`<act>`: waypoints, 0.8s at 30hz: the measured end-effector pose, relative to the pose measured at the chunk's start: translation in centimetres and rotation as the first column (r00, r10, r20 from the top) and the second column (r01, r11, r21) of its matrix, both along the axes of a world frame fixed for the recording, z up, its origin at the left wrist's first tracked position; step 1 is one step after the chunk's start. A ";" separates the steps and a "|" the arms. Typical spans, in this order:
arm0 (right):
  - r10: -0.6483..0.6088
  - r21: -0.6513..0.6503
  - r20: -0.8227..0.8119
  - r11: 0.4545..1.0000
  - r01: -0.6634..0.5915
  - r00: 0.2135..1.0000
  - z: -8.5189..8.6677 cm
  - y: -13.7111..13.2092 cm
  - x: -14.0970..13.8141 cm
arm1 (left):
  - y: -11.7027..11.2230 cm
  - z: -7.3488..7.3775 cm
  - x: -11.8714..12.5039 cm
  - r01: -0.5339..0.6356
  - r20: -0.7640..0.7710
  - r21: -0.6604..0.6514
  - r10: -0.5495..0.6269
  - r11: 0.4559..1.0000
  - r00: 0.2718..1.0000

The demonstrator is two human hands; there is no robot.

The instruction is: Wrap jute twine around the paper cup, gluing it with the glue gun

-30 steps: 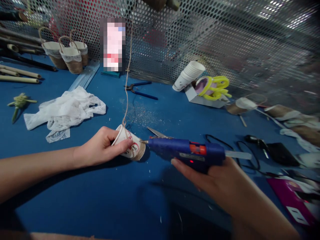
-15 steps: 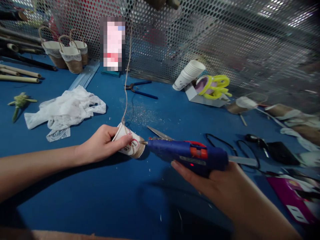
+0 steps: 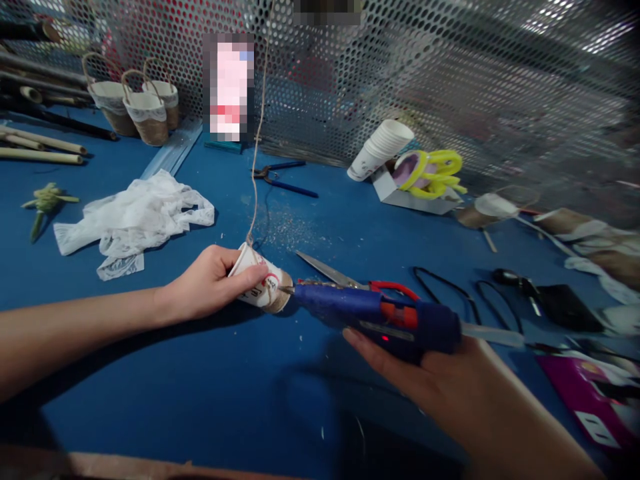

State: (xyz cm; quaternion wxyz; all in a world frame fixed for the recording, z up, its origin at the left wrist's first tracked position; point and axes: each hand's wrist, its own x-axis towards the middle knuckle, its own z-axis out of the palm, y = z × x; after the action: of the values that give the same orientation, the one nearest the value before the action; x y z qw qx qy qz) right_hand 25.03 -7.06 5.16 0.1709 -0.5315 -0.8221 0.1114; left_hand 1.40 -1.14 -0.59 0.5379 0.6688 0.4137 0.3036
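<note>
My left hand (image 3: 210,280) is wrapped round a white printed paper cup (image 3: 257,293), tilted on its side over the blue table. Brown twine covers the cup's base end. A loose strand of twine (image 3: 257,153) runs up from the cup's rim toward the top of the view. In my right hand (image 3: 420,373) is a blue hot glue gun (image 3: 350,307) with a red light and a clear glue stick in its back. Its nozzle meets the twine-wrapped end of the cup. Scissors (image 3: 330,270) with red handles lie behind the gun, partly hidden by it.
White lace (image 3: 140,213) lies left, with small twine baskets (image 3: 145,117) behind it. Blue-handled pliers (image 3: 285,180) rest near the mesh wall. A stack of paper cups (image 3: 380,150) leans beside a white box (image 3: 415,197). A black cable (image 3: 445,287) curls at right.
The glue gun's nozzle has dropped slightly against the cup, and more of the scissors' red handle shows. The whole view has shifted a little. Both hands keep their hold.
</note>
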 end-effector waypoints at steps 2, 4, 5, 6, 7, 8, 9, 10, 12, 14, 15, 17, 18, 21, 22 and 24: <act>0.022 0.006 0.030 1.000 -0.022 0.999 0.0 0.0 0.1 | 0.0 -0.1 -0.1 -0.007 -0.022 0.002 0.007 1.000 1.000; 0.058 0.018 0.061 0.998 -0.059 0.996 -0.2 -0.1 0.2 | 0.1 -0.1 -0.1 -0.014 -0.031 -0.012 0.013 1.000 0.999; 0.073 0.019 0.071 0.997 -0.075 0.995 -0.2 -0.1 0.2 | 0.1 -0.2 -0.1 -0.015 -0.026 -0.022 0.015 1.000 1.000; 0.079 0.011 0.073 0.997 -0.080 0.994 -0.3 -0.2 0.2 | 0.1 -0.1 -0.1 -0.016 -0.015 -0.031 0.016 0.999 1.000; 0.072 -0.002 0.066 0.997 -0.072 0.995 -0.4 -0.2 0.2 | 0.1 -0.1 0.0 -0.016 -0.004 -0.040 0.016 0.999 1.000; 0.054 -0.021 0.053 0.998 -0.053 0.997 -0.4 -0.3 0.2 | 0.1 0.0 0.0 -0.015 0.006 -0.048 0.015 0.999 1.000; 0.023 -0.044 0.038 0.999 -0.021 0.999 -0.4 -0.4 0.1 | 0.1 0.0 0.0 -0.014 0.016 -0.054 0.015 0.998 1.000; -0.009 -0.064 0.024 0.998 0.010 1.000 -0.4 -0.4 0.1 | 0.1 0.1 0.1 -0.012 0.023 -0.060 0.013 0.998 1.000; -0.038 -0.098 0.011 0.994 0.039 0.999 -0.4 -0.5 0.0 | 0.1 0.2 0.1 -0.010 0.034 -0.068 0.012 0.998 0.999; -0.032 -0.139 0.013 0.990 0.034 0.999 -0.4 -0.5 0.2 | 0.1 0.3 0.1 -0.009 0.030 -0.062 0.011 0.998 1.000; -0.022 -0.156 0.015 0.987 0.024 1.000 -0.4 -0.5 0.3 | 0.1 0.2 0.1 -0.008 0.019 -0.053 0.009 0.999 1.000; 0.004 -0.172 0.009 0.985 -0.003 1.000 -0.3 -0.3 0.5 | 0.1 0.1 0.0 -0.005 -0.013 -0.027 0.005 1.000 1.000; 0.006 -0.166 0.003 0.986 -0.006 1.000 -0.2 -0.2 0.6 | 0.1 0.0 0.0 -0.002 -0.026 -0.011 0.001 1.000 1.000; -0.034 -0.155 -0.024 0.988 0.030 0.999 -0.1 0.0 0.6 | 0.0 -0.1 -0.2 0.014 -0.033 0.028 -0.013 1.000 0.999; -0.056 -0.162 -0.036 0.986 0.049 0.998 -0.1 0.0 0.6 | 0.0 -0.2 -0.3 0.021 -0.033 0.039 -0.020 0.999 0.999; -0.080 -0.183 -0.060 0.981 0.068 0.995 -0.2 0.1 0.4 | -0.1 -0.1 -0.4 0.036 -0.043 0.061 -0.034 0.998 0.998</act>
State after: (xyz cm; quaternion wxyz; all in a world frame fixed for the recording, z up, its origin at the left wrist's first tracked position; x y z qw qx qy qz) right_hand 25.48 -6.99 4.91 0.1537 -0.5709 -0.7821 0.1967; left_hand 1.04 -1.23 -0.71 0.5134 0.6984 0.4038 0.2925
